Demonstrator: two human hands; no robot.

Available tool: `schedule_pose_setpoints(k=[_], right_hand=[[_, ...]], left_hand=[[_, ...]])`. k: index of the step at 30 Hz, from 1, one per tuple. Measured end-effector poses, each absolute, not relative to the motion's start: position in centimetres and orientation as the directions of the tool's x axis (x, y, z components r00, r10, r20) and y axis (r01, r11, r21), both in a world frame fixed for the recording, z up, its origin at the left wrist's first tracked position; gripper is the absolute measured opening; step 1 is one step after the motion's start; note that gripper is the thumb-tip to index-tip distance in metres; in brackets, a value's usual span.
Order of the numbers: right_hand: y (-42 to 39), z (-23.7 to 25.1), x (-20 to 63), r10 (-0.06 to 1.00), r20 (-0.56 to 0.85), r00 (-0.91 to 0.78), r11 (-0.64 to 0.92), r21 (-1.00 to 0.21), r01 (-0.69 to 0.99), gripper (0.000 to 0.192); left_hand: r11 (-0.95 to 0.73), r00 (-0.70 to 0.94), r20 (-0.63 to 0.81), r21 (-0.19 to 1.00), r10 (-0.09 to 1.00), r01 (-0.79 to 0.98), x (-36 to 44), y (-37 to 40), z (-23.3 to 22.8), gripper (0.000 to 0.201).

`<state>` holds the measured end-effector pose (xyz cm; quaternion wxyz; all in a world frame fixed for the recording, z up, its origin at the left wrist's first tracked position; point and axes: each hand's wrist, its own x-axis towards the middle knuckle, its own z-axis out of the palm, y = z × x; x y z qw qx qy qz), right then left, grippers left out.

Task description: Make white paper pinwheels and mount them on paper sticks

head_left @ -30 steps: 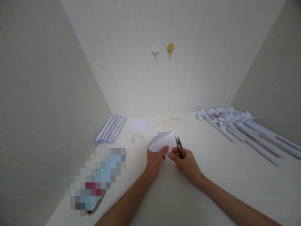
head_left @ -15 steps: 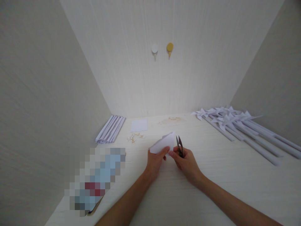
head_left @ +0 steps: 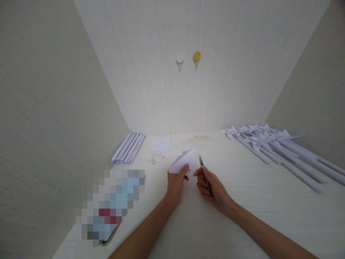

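Note:
Between the thumb and fingers of my left hand (head_left: 176, 183) is a folded sheet of white paper (head_left: 183, 161), its far edge tilted up. My right hand (head_left: 212, 187) is closed round a pair of small dark thread snips (head_left: 202, 168), blades pointing away from me and close together. The snips are just right of the paper and apart from it. Further back, a flat white paper square (head_left: 160, 144) lies on the table, with several small pale pieces (head_left: 156, 157) scattered in front of it.
Rolled white paper tubes (head_left: 128, 148) lie at the left. Paper pinwheels on tube sticks (head_left: 261, 138) are piled at the right. A blurred-out flat object (head_left: 121, 196) lies front left. More small bits (head_left: 201, 137) sit near the back wall, which bears a white hook (head_left: 179, 58) and a yellow hook (head_left: 197, 57).
My right hand has come away from the paper, its fingers shifting round the snips, whose blades are now closer together. My left hand still holds the paper, slightly further left.

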<state>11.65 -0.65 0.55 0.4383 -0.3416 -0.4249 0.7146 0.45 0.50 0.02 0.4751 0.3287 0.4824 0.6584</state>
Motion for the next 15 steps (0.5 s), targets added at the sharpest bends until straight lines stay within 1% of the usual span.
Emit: schedule_pose_setpoints(k=[2, 4, 7, 12, 15], right_hand=[[-0.86, 0.59, 11.65, 0.873, -0.152, -0.462, -0.324, -0.891, -0.318, 0.032], [-1.03, 0.42, 11.64, 0.844, -0.154, -0.513, -0.32, -0.913, -0.252, 0.032], [-1.19, 0.11, 11.58, 0.834, -0.117, -0.539, -0.233, -0.961, -0.151, 0.035], [-1.41, 0.36, 11.35, 0.869, -0.028, -0.493, -0.041, -0.999, -0.014, 0.042], [-1.48, 0.66, 11.23, 0.886, -0.012, -0.463, 0.002, -1.0, 0.029, 0.043]], left_hand=[[-0.112, -0.371, -0.029, 0.929, 0.928, -0.352, 0.14, 0.67, 0.17, 0.022], [-0.12, -0.383, -0.044, 0.911, 0.923, -0.394, -0.11, 0.74, 0.4, 0.023], [-0.123, -0.373, -0.051, 0.894, 0.927, -0.431, -0.22, 0.67, 0.67, 0.024], [-0.096, -0.332, -0.067, 0.887, 0.941, -0.451, 0.08, 0.46, 0.65, 0.026], [-0.079, -0.33, -0.089, 0.884, 0.94, -0.462, 0.19, 0.44, 0.61, 0.027]])
